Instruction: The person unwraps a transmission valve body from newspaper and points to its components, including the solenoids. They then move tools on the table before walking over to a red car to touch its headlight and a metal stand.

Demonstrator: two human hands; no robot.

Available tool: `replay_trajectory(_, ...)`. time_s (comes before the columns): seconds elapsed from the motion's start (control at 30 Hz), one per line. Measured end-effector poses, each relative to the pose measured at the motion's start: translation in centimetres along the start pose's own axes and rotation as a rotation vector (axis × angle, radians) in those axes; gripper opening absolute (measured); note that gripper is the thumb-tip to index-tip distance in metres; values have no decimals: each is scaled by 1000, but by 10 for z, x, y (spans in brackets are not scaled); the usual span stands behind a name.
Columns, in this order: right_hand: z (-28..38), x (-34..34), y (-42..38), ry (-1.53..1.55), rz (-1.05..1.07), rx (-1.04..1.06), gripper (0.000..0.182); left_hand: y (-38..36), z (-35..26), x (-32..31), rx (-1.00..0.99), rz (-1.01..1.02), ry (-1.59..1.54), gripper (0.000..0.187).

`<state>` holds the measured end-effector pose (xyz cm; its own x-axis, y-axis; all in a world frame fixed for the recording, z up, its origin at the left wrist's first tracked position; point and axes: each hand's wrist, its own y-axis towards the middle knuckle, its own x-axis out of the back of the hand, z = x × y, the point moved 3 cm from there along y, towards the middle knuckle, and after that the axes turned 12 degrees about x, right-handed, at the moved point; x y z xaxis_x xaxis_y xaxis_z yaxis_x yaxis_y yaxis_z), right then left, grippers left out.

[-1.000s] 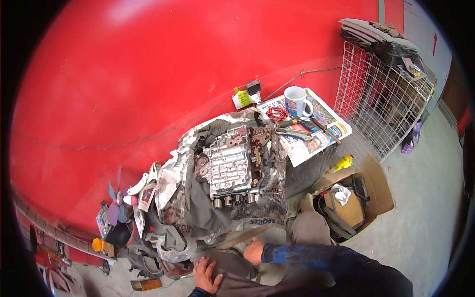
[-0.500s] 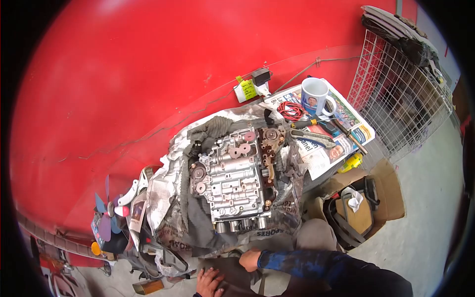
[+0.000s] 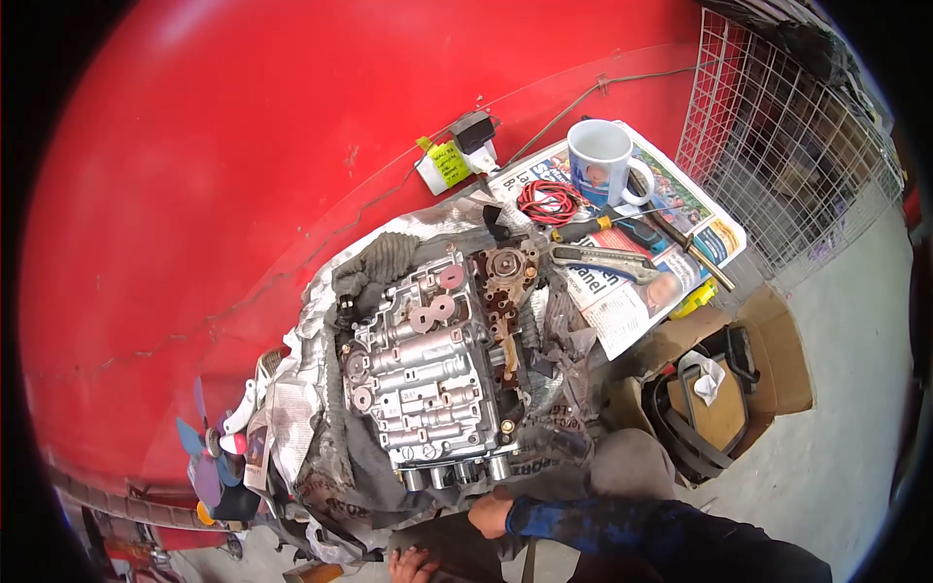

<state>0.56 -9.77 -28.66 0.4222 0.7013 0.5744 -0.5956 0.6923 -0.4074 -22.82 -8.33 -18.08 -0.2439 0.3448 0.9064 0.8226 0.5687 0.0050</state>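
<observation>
A silver metal valve body [image 3: 428,379] with several round solenoids along its lower edge lies on grey cloth and newspaper. A brown, rusty-looking metal part [image 3: 505,291] adjoins its right side. Below the solenoids is my right hand [image 3: 492,513], its fingers curled at the cloth's near edge; what they hold, if anything, is hidden. My left hand [image 3: 412,565] rests at the bottom edge of the view on dark fabric, fingers apart and nothing in them.
A mug [image 3: 601,160], red wire [image 3: 550,202], a utility knife [image 3: 604,260] and screwdrivers lie on newspaper [image 3: 622,325]. A cardboard box [image 3: 777,374] stands right, below a wire basket [image 3: 777,146]. A small fan [image 3: 209,442] is at left.
The view has shifted closer to the metal assembly. My left hand now sits lower, partly cut off by the bottom edge. My right hand remains near the cloth's edge.
</observation>
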Motion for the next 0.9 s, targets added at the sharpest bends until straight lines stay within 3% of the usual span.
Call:
replay_trajectory(0.63,-9,0,-23,99,-329,92,21,-2,-14,-5,50,79,117,60)
replay_trajectory(0.77,4,-11,-10,-33,-274,-12,20,0,-14,-2,40,80,125,59)
replay_trajectory(0.9,10,-17,1,30,-318,75,19,-8,-11,0,46,69,174,57)
